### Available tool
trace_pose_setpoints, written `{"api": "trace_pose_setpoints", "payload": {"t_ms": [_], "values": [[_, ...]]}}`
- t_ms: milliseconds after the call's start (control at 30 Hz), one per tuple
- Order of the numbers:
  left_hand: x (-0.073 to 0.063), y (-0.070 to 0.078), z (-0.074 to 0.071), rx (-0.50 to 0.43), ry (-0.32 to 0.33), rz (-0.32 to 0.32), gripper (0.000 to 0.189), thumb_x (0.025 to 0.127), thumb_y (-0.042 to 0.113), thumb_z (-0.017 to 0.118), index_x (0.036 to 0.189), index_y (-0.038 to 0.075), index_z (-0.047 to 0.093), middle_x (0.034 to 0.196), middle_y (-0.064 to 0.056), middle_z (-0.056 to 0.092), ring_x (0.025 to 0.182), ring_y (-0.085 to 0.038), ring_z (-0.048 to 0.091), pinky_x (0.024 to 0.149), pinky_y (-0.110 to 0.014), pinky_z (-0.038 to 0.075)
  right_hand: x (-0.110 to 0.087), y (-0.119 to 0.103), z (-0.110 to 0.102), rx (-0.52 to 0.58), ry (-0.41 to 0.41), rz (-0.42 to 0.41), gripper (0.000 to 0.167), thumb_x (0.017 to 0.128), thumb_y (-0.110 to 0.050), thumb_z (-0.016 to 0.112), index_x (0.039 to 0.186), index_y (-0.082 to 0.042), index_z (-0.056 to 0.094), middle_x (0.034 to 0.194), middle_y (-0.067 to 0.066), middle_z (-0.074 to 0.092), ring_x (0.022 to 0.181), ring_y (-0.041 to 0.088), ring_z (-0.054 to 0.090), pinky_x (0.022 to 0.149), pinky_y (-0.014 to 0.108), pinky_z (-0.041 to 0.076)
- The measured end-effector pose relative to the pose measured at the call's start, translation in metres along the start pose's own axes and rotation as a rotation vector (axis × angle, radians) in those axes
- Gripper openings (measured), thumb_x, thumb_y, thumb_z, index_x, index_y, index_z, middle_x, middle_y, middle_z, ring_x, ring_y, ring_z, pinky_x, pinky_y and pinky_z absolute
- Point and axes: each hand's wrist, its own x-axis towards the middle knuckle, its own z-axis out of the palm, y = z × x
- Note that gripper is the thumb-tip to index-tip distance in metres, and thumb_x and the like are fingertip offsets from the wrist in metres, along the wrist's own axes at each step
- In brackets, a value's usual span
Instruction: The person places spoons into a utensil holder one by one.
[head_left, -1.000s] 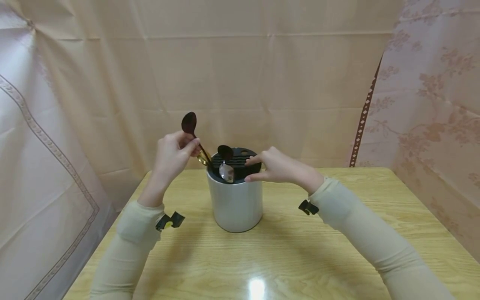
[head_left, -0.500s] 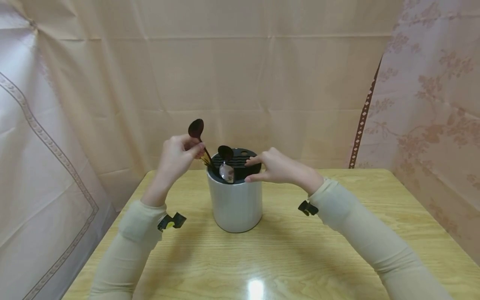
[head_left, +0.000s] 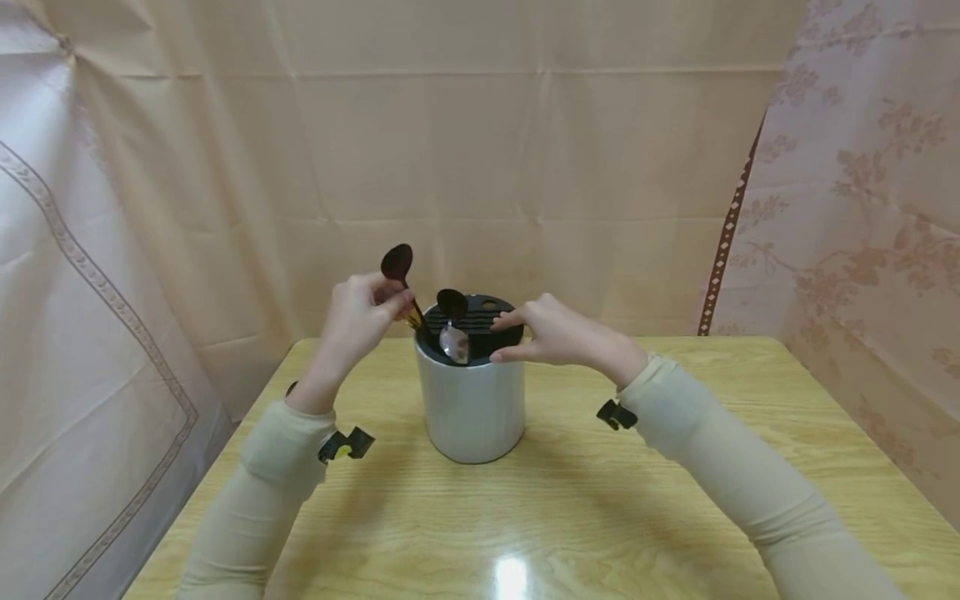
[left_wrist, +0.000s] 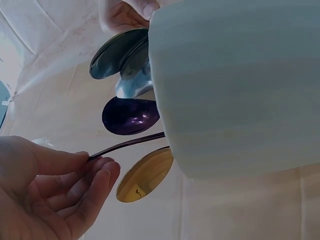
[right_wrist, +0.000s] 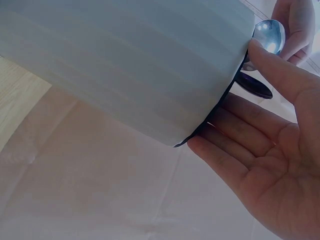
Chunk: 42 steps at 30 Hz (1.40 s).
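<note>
My left hand [head_left: 358,315] pinches the thin handle of a dark purple spoon [head_left: 397,260], bowl up, its lower end at the left side of the utensil holder's top. This holder [head_left: 474,412] is a white, ribbed cylinder with a black slotted lid [head_left: 491,304]. Beside the held handle, a gold spoon [left_wrist: 145,177] sticks out. A dark spoon [head_left: 452,305] and a silver spoon [head_left: 454,343] stand bowl up in the lid. At the right rim rests my right hand [head_left: 558,332], thumb on the near edge and fingers on the lid, as the right wrist view shows.
The holder stands on a light wooden table [head_left: 637,500]. A beige cloth [head_left: 480,150] hangs behind the table, and patterned cloths hang at the left and right sides. A small dark thing [head_left: 292,387] shows behind the left wrist.
My left hand has moved a little right and down with the purple spoon, whose handle sits lower and closer to the holder. The right hand stays at the rim.
</note>
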Motion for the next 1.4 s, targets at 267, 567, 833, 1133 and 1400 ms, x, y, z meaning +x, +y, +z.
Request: {"api": "trace_pose_setpoints", "payload": {"t_ms": [267,567,833,1133,1400], "values": [[-0.004,0.0,0.004,0.027,-0.021,-0.009,0.016,0.09,0.016,0.064,0.089,0.002,0.071,0.085,-0.013,0.072,0.072,-0.022,0.068,0.062,-0.031,0.053,-0.001,0.0,-0.001,0.002,0.002,-0.001,0.051,0.085,-0.04,0.069,0.123,-0.007,0.064,0.128,0.012,0.061,0.04,0.006,0.021,0.045,0.021,0.03],[-0.008,-0.002,0.011,0.004,-0.027,-0.02,0.013,0.086,0.014,0.068,0.083,0.002,0.071,0.084,-0.013,0.073,0.07,-0.024,0.07,0.059,-0.027,0.054,-0.001,0.0,0.0,0.004,-0.001,0.001,0.05,0.085,-0.04,0.069,0.123,-0.007,0.064,0.128,0.012,0.061,0.041,0.006,0.019,0.044,0.021,0.028],[-0.01,-0.001,0.013,0.047,-0.034,-0.028,0.014,0.085,0.016,0.069,0.083,0.002,0.071,0.081,-0.012,0.073,0.061,-0.016,0.066,0.055,-0.026,0.052,-0.001,-0.001,-0.001,0.0,0.005,-0.007,0.05,0.085,-0.04,0.069,0.122,-0.007,0.064,0.128,0.012,0.061,0.041,0.006,0.02,0.045,0.021,0.028],[-0.008,-0.006,0.015,0.063,-0.059,-0.037,0.011,0.085,0.015,0.07,0.085,0.004,0.071,0.079,-0.011,0.073,0.06,-0.017,0.065,0.052,-0.025,0.05,-0.002,-0.001,-0.002,-0.003,0.003,-0.005,0.051,0.086,-0.04,0.068,0.123,-0.006,0.064,0.128,0.013,0.061,0.041,0.007,0.018,0.044,0.021,0.027],[-0.015,-0.018,-0.001,-0.001,-0.031,-0.024,0.014,0.082,0.01,0.074,0.093,0.004,0.068,0.083,-0.012,0.071,0.069,-0.021,0.065,0.052,-0.023,0.054,-0.002,-0.001,-0.002,-0.005,0.012,-0.019,0.051,0.085,-0.04,0.069,0.122,-0.007,0.064,0.127,0.012,0.062,0.042,0.007,0.018,0.045,0.022,0.027]]}}
